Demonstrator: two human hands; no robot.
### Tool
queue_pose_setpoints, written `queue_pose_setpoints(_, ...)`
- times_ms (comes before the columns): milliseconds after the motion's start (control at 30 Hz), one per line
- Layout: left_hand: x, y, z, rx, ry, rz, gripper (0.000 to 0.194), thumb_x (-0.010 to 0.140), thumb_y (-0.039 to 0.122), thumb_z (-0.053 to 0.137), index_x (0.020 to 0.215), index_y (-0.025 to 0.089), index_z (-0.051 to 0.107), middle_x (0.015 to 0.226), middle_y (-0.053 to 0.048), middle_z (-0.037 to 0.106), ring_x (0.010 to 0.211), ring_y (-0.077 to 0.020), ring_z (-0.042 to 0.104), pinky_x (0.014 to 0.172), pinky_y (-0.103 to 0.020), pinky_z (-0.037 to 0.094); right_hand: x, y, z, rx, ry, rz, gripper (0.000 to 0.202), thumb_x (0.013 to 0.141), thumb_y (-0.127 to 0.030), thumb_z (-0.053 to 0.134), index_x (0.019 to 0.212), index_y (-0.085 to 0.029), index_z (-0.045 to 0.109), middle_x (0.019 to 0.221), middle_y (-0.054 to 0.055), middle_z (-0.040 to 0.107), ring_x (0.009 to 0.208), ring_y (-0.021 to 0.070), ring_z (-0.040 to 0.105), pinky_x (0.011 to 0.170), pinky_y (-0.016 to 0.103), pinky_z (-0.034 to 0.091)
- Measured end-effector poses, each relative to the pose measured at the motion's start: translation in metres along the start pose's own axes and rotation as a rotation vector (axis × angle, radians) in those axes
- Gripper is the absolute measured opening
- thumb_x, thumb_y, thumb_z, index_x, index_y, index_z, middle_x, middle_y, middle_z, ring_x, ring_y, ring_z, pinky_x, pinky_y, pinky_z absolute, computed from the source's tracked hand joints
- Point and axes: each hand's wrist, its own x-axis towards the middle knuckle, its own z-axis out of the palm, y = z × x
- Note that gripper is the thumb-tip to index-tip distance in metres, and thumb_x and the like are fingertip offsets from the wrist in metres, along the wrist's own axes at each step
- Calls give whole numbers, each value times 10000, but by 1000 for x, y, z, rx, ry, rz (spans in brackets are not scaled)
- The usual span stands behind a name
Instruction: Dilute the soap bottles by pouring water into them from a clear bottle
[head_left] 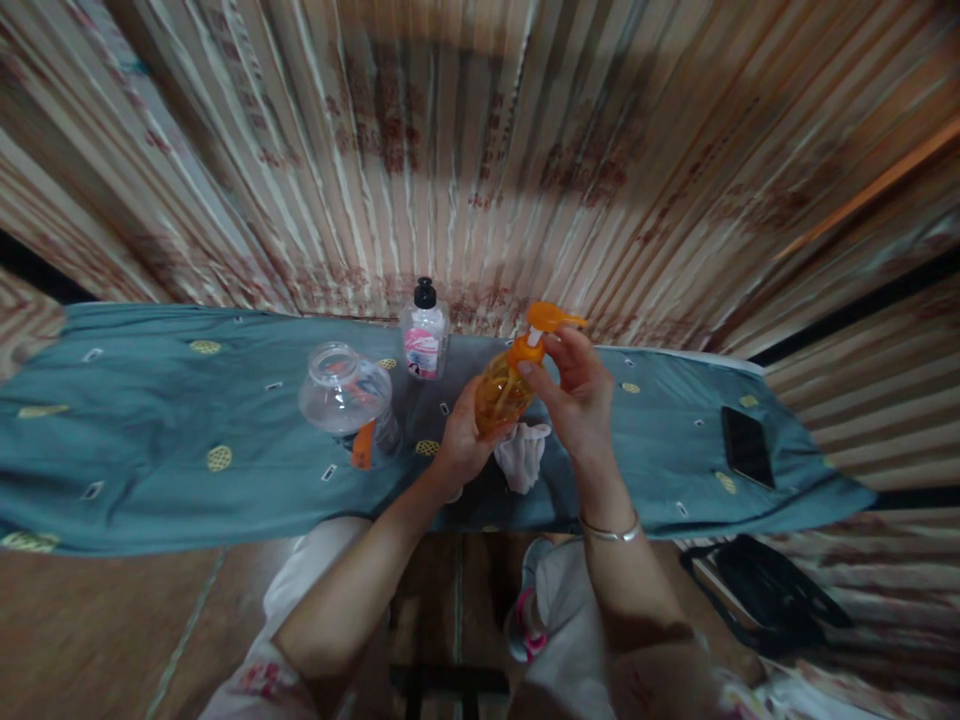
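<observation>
An orange pump bottle (501,393) is held tilted above the table, its orange pump head (551,318) leaning up to the right. My left hand (465,440) is wrapped round the lower body of the bottle. The fingers of my right hand (574,390) are closed on the orange collar just below the pump head. Beneath the bottle lies a crumpled white cloth (523,458). A clear bottle with a black cap and pink label (424,345) stands behind, to the left. Nearer on the left is a large clear open-mouthed container (349,400) with an orange label.
The narrow table wears a green patterned cloth (255,400). A dark phone (747,446) lies at its right end. Pleated curtains (450,150) hang directly behind the table. On the floor at the lower right is a black bag (772,590).
</observation>
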Motion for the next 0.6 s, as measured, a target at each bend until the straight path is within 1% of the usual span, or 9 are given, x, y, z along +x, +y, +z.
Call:
queue_pose_setpoints(100, 0, 0, 0, 11, 8, -1, 753, 774, 271, 836, 1433, 236, 473, 1385, -111, 631, 1297, -322, 607, 1137, -541, 466, 0, 0, 1, -72, 30, -34, 508, 758, -399, 824, 1219, -313, 628, 1172, 31, 716, 1160, 239, 676, 1117, 492, 501)
queue_pose_setpoints(267, 1, 2, 0, 19, 10, 4, 731, 766, 269, 840, 1411, 236, 497, 1354, -95, 645, 1267, -306, 621, 1126, -510, 476, 2, -2, 1, 12, -62, 4, 425, 811, -438, 769, 1189, -299, 634, 1241, 57, 697, 1210, 239, 657, 1117, 476, 506)
queue_pose_setpoints(333, 2, 3, 0, 11, 5, 17, 720, 772, 272, 834, 1407, 239, 495, 1353, -90, 644, 1256, -296, 625, 1122, -500, 481, 1, -2, 1, 11, -71, 22, 413, 824, -451, 753, 1192, -302, 639, 1249, 62, 698, 1200, 244, 663, 1111, 483, 507)
queue_pose_setpoints(500, 1, 4, -1, 11, -4, 28, 693, 787, 264, 807, 1401, 220, 490, 1339, -103, 647, 1253, -304, 626, 1118, -513, 479, -2, -6, 2, -197, 65, -42, 546, 756, -492, 812, 1232, -299, 627, 1151, 42, 726, 1129, 236, 682, 1122, 495, 488)
queue_pose_setpoints(533, 1, 4, -2, 14, -3, 25, 694, 788, 259, 803, 1404, 216, 486, 1342, -107, 645, 1258, -306, 624, 1119, -514, 478, -2, -7, 2, -235, 77, -61, 569, 745, -502, 817, 1236, -291, 624, 1144, 40, 727, 1116, 235, 686, 1111, 500, 496)
queue_pose_setpoints(600, 1, 4, -2, 17, -3, 27, 698, 783, 258, 804, 1401, 211, 482, 1340, -110, 647, 1258, -307, 625, 1118, -513, 477, -1, -8, 2, -269, 61, -105, 583, 748, -504, 812, 1248, -279, 616, 1165, 43, 722, 1117, 234, 687, 1085, 499, 517)
